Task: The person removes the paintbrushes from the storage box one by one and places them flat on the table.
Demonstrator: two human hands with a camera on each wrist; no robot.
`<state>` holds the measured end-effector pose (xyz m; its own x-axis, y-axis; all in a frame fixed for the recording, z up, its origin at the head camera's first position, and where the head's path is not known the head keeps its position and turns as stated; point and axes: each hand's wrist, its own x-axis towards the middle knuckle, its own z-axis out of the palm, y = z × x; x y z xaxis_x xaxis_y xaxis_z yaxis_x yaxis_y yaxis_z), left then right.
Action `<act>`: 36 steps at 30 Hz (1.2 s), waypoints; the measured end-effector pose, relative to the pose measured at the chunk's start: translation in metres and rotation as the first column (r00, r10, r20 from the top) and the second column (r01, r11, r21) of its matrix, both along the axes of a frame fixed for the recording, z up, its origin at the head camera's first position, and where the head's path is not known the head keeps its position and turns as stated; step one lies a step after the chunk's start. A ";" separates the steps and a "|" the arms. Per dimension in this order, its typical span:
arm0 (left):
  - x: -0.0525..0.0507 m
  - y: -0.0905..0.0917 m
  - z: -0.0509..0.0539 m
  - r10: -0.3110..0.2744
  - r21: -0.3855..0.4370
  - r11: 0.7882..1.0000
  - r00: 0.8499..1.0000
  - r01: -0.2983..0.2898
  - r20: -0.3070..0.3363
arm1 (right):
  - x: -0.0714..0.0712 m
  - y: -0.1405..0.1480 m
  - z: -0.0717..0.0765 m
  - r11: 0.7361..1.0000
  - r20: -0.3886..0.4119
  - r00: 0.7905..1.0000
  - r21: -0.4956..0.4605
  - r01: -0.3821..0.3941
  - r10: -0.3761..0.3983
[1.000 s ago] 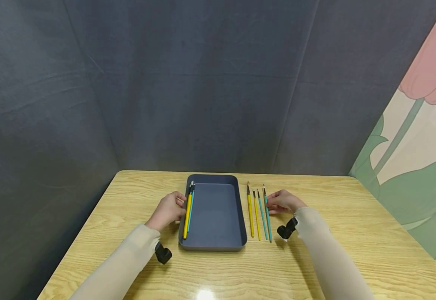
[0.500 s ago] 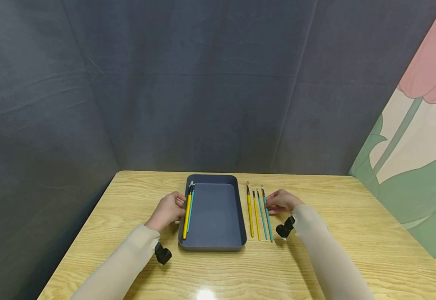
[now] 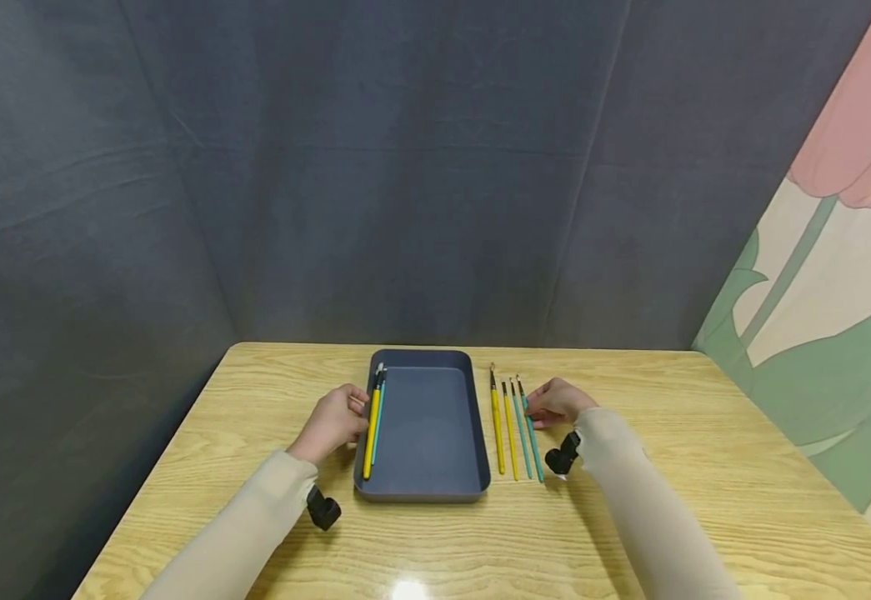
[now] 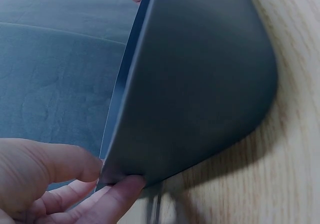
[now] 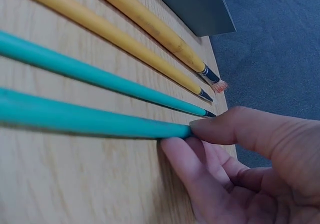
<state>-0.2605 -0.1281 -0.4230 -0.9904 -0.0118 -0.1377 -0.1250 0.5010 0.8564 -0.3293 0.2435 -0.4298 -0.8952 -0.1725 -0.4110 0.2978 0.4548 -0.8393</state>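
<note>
My left hand (image 3: 332, 421) pinches the left wall of a dark grey tray (image 3: 435, 433); in the left wrist view the thumb and fingers of that hand (image 4: 75, 184) meet on the tray wall (image 4: 195, 78). Inside the tray, along its left side, lie a thick yellow brush (image 3: 372, 433) and a thin teal brush (image 3: 379, 421). Right of the tray my right hand (image 3: 558, 402) pinches the rightmost teal brush (image 3: 533, 442). The right wrist view shows thumb and forefinger of the hand (image 5: 240, 164) on the upper part of this brush (image 5: 100, 121), beside a thinner teal brush (image 5: 110, 83).
Between the tray and the teal brushes, two yellow brushes lie side by side on the wooden table (image 3: 630, 500), a thick one (image 3: 498, 425) and a thin one (image 3: 511, 437). A dark curtain (image 3: 405, 208) hangs behind, with a floral cloth (image 3: 840, 333) at the right.
The right hand and the rightmost teal brush have shifted slightly left, and the brush's tip now leans nearer the thin teal brush. The left hand has kept its hold on the tray.
</note>
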 end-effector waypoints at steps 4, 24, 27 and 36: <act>0.000 -0.001 -0.001 0.003 -0.005 1.000 1.000 -0.003 0.004 | 0.000 -0.003 -0.002 1.000 0.001 1.000 0.005 0.015 -0.015; 0.000 0.000 0.000 -0.007 -0.013 1.000 1.000 0.006 -0.014 | -0.002 0.002 0.001 1.000 0.034 0.999 -0.025 0.016 -0.015; -0.001 0.000 0.000 -0.006 -0.009 1.000 1.000 0.005 -0.015 | -0.002 0.003 0.001 0.999 0.038 0.999 -0.039 0.010 -0.008; 0.000 0.000 -0.001 -0.007 0.000 1.000 1.000 0.007 -0.007 | -0.001 0.002 0.002 1.000 0.038 0.999 -0.029 0.009 -0.008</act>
<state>-0.2609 -0.1285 -0.4238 -0.9914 -0.0049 -0.1307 -0.1155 0.5018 0.8572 -0.3298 0.2458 -0.4274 -0.8807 -0.1772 -0.4394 0.3333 0.4273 -0.8404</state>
